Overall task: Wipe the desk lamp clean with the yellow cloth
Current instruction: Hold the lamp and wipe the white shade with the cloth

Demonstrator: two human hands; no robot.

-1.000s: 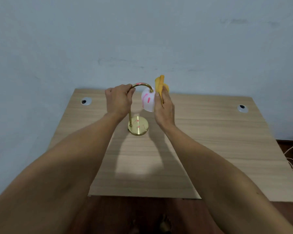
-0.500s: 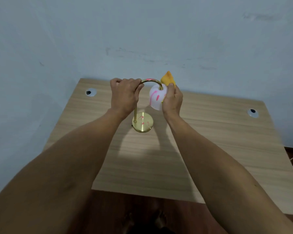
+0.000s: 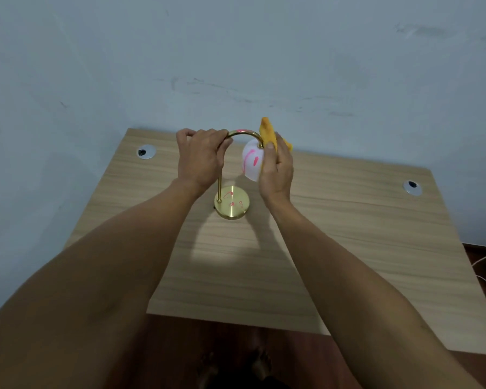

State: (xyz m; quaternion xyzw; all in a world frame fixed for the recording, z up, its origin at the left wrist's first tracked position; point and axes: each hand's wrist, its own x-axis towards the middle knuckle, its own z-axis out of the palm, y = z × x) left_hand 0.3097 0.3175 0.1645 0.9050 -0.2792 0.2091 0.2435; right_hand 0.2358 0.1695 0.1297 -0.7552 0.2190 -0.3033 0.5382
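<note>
Desk point(image 3: 348, 248) of pale wood carries the small brass desk lamp point(image 3: 232, 202) near its back edge. The lamp looks light and tippy, so the left hand point(image 3: 201, 158), closed around the arched neck point(image 3: 243, 133), seems the right anchor. Its white shade point(image 3: 251, 162), streaked pink, is probably fragile and slick. The right hand point(image 3: 277, 169) clamps the soft yellow cloth point(image 3: 270, 133) against the shade's side.

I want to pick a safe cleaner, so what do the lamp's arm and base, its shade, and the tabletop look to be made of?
Arm and round base: polished brass-coloured metal, judging by the shiny gold gleam. Shade: smooth matte white with pink marks, frosted glass or plastic; cannot tell which. Tabletop: light wood-grain surface, likely laminate or veneer.
</note>
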